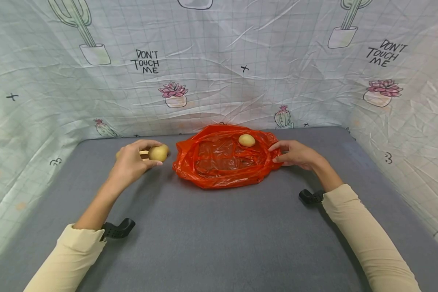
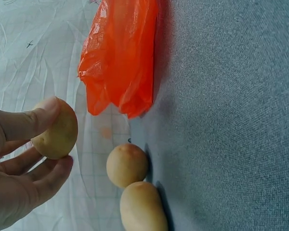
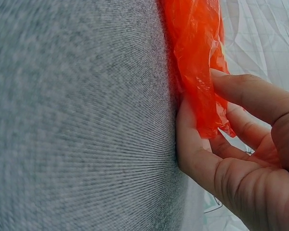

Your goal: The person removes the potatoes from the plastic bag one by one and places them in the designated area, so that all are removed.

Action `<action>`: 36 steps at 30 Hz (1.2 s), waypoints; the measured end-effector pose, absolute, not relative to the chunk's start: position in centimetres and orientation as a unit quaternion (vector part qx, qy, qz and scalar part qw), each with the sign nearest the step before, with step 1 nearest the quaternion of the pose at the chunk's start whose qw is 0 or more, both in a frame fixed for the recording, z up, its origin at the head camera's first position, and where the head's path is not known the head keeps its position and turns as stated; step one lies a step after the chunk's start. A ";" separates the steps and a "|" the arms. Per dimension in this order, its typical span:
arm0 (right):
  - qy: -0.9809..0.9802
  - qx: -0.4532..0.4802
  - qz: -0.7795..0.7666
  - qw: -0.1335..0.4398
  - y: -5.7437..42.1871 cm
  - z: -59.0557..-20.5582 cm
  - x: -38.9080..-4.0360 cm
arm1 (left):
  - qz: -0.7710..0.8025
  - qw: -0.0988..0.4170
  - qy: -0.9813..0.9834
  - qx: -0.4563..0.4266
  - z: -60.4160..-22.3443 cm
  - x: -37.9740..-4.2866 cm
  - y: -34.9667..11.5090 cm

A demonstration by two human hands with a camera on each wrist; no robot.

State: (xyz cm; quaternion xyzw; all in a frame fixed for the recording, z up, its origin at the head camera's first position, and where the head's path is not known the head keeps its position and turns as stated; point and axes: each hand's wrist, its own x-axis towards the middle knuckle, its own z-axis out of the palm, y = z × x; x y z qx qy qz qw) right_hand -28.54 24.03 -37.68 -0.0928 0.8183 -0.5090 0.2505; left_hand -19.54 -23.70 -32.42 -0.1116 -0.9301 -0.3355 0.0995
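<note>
My left hand [image 1: 130, 162] holds a yellowish potato [image 1: 158, 153] between thumb and fingertips, raised off the table just left of a red plastic bag [image 1: 219, 182]. Two more potatoes, one round [image 2: 127, 165] and one longer [image 2: 143, 208], lie touching on the table in the left wrist view; my left hand mostly covers them from the head camera. The bag lies with its mouth spread wide, and one potato [image 1: 246, 140] is inside its far right part. At the bag's right edge, my right hand [image 1: 295, 155] pinches the plastic between thumb and fingers, low against the table.
The grey table [image 1: 219, 235] runs back to a hanging white cloth [image 1: 219, 65] printed with cacti and lettering. This cloth also stands along both sides. A black wrist device [image 1: 119, 228] sticks out from the left forearm, and another [image 1: 310, 196] from the right.
</note>
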 end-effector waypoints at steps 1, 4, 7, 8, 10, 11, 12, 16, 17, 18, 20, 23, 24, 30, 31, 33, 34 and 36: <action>0.818 -0.093 -0.509 0.251 24.0 -37.7 -28.5 | -0.332 0.102 -0.931 -0.112 -32.5 -19.5 -23.8; 0.817 -0.092 -0.510 0.251 24.1 -37.7 -28.6 | -0.330 0.106 -0.931 -0.115 -32.5 -19.5 -23.9; 0.817 -0.091 -0.511 0.251 24.1 -37.8 -28.6 | -0.343 0.101 -0.927 -0.116 -32.6 -19.4 -24.0; 0.816 -0.091 -0.512 0.251 24.0 -37.8 -28.6 | -0.347 0.100 -0.925 -0.116 -32.6 -19.4 -24.0; 0.816 -0.091 -0.512 0.251 24.0 -37.8 -28.6 | -0.346 0.099 -0.926 -0.113 -32.7 -19.4 -24.1; 0.816 -0.090 -0.512 0.251 24.0 -37.8 -28.6 | -0.345 0.099 -0.927 -0.113 -32.8 -19.4 -24.1; 0.816 -0.089 -0.512 0.251 24.0 -37.8 -28.6 | -0.343 0.098 -0.927 -0.113 -32.9 -19.5 -24.1; 0.817 -0.087 -0.513 0.250 24.0 -37.8 -28.6 | -0.328 0.100 -0.933 -0.114 -33.2 -19.6 -24.3; 0.817 -0.087 -0.513 0.250 24.0 -37.8 -28.6 | -0.325 0.100 -0.933 -0.115 -33.2 -19.6 -24.3; 0.817 -0.087 -0.513 0.249 24.0 -37.8 -28.6 | -0.322 0.100 -0.934 -0.116 -33.3 -19.7 -24.3; 0.818 -0.086 -0.512 0.249 24.0 -37.8 -28.6 | -0.316 0.100 -0.936 -0.117 -33.3 -19.7 -24.4; 0.818 -0.086 -0.510 0.250 24.0 -37.8 -28.6 | -0.314 0.096 -0.938 -0.116 -33.4 -19.7 -24.5; 0.819 -0.085 -0.510 0.251 24.0 -37.8 -28.6 | -0.314 0.095 -0.938 -0.115 -33.4 -19.7 -24.5; 0.818 -0.089 -0.510 0.251 24.0 -37.7 -28.6 | -0.311 0.090 -0.939 -0.117 -33.6 -19.8 -24.7; 0.818 -0.089 -0.510 0.250 24.0 -37.7 -28.6 | -0.310 0.090 -0.939 -0.118 -33.6 -19.9 -24.7; 0.818 -0.089 -0.510 0.250 24.0 -37.7 -28.6 | -0.307 0.088 -0.940 -0.117 -33.7 -19.9 -24.8; 0.818 -0.089 -0.510 0.250 24.0 -37.7 -28.5 | -0.306 0.087 -0.941 -0.117 -33.7 -20.0 -24.9; 0.819 -0.090 -0.509 0.250 24.0 -37.7 -28.5 | -0.308 0.084 -0.941 -0.116 -33.8 -20.0 -24.9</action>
